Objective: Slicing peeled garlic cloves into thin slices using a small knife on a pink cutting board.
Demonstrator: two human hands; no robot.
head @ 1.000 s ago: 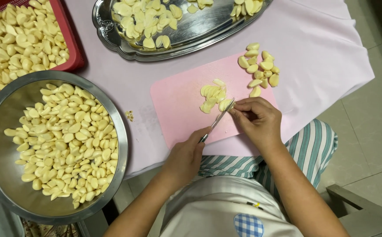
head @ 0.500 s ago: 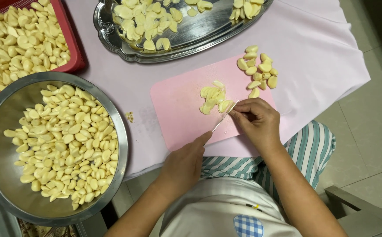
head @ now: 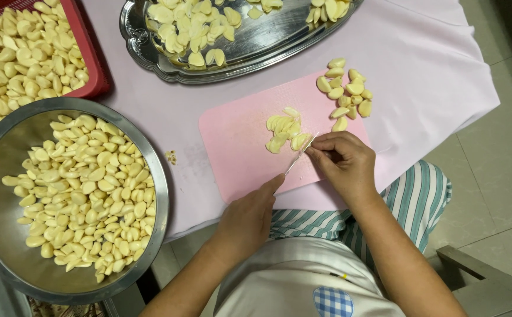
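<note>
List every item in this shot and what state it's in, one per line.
left hand: gripping the knife
right hand: fingers bent at the blade tip
pink cutting board: bears cut pieces and whole cloves
steel bowl: holds many cloves
silver tray: partly covered
red basket: heaped

Pale yellow garlic cloves (head: 79,194) fill a silver bowl (head: 156,176) beside a pink cutting board (head: 238,152), a red basket (head: 88,53) and green-and-white striped trousers (head: 414,199).
</note>
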